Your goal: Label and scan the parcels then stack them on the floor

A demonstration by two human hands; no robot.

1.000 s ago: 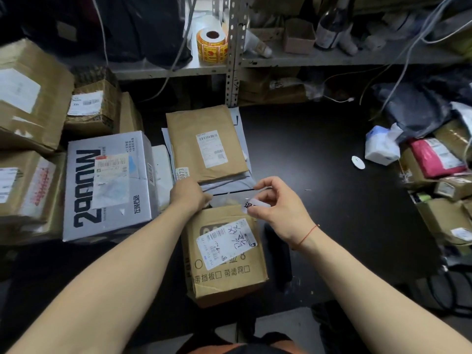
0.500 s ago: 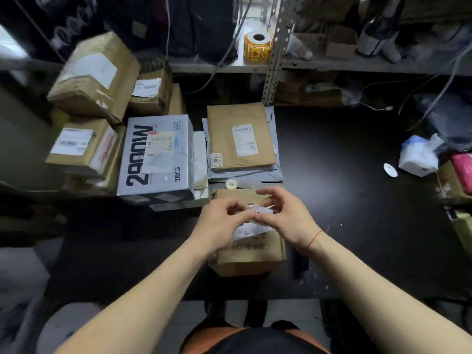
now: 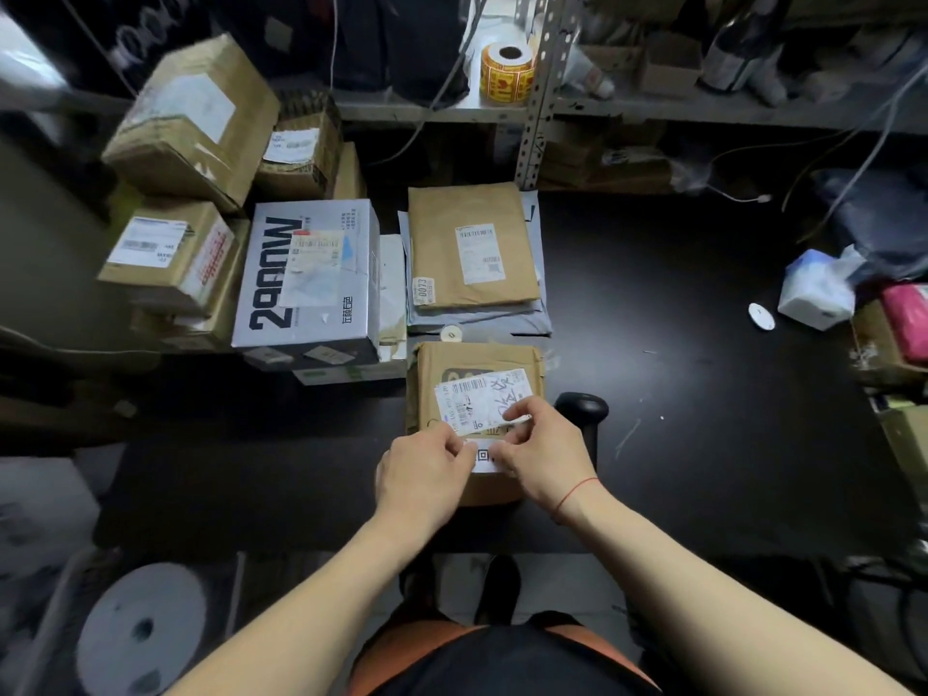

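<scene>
A black tabletop [image 3: 678,394] carries a brown parcel [image 3: 432,379] near its front edge. The left hand [image 3: 422,474] and right hand [image 3: 542,454] meet over the parcel's near end, fingers curled, pinching a small white label [image 3: 483,457] between them.

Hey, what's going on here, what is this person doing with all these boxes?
A person is at a black table, working on a brown parcel in front of them. The left hand and the right hand both pinch a small white label at the parcel's near edge, just below its shipping label. A black scanner lies right of the parcel, untouched. Other parcels are piled at the table's left.
</scene>
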